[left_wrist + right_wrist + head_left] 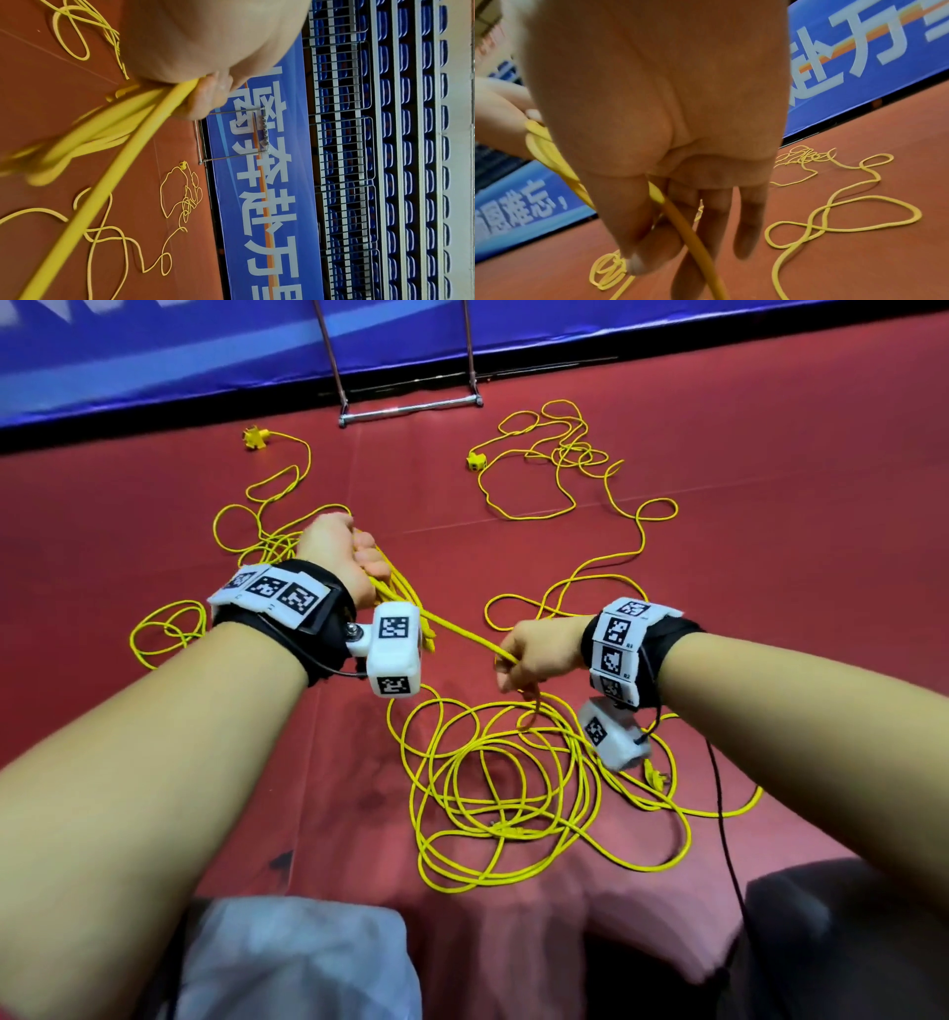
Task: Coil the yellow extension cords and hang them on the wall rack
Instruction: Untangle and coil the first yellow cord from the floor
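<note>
Red floor (770, 469) strewn with loose yellow extension cords (493, 793), sockets (255, 437) lying near a metal rack (411, 409).

The left hand (334, 552) hides its gathered cord loops (107, 130), blurred in the left wrist view.

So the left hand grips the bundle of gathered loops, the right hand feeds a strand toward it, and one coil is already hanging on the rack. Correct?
Not quite. The rack holds no coil; the head view shows its bar bare and the loose cords on the floor. The rest stands: the left hand grips the bundle of gathered loops and the right hand feeds a strand.
</note>
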A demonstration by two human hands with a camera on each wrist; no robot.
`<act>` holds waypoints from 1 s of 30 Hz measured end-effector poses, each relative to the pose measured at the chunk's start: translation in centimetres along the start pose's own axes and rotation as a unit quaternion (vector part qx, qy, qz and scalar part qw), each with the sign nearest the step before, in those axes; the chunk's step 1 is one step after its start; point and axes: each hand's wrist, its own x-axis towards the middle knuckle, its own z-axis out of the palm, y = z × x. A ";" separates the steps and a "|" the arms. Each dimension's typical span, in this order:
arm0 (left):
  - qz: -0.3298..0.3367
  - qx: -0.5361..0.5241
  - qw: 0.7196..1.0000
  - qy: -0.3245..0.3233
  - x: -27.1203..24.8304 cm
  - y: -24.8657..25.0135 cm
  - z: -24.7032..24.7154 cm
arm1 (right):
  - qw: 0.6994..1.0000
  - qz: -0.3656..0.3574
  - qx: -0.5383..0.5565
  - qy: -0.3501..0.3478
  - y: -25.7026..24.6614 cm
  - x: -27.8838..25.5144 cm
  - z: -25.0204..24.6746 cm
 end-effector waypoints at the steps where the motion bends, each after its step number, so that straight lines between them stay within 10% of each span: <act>1: 0.013 0.009 1.000 0.006 0.0 0.2 -0.2 | 1.000 0.020 -0.015 -0.002 1.0 0.1 0.1; 10: 0.016 -0.025 1.000 0.009 0.0 1.5 -1.1 | 0.988 0.126 -0.081 0.035 6.7 -1.1 0.1; 19: 0.016 0.170 0.984 -0.046 -1.0 -0.3 0.0 | 0.946 0.145 -0.234 0.171 3.4 -1.1 -1.9; 27: 0.029 0.291 0.952 -0.092 -1.9 -2.6 1.6 | 0.957 0.090 0.089 0.263 -2.7 -0.9 -3.4; 30: 0.047 0.311 0.944 -0.096 -2.2 -3.5 2.0 | 0.901 0.079 0.350 0.246 -4.1 -1.5 -3.6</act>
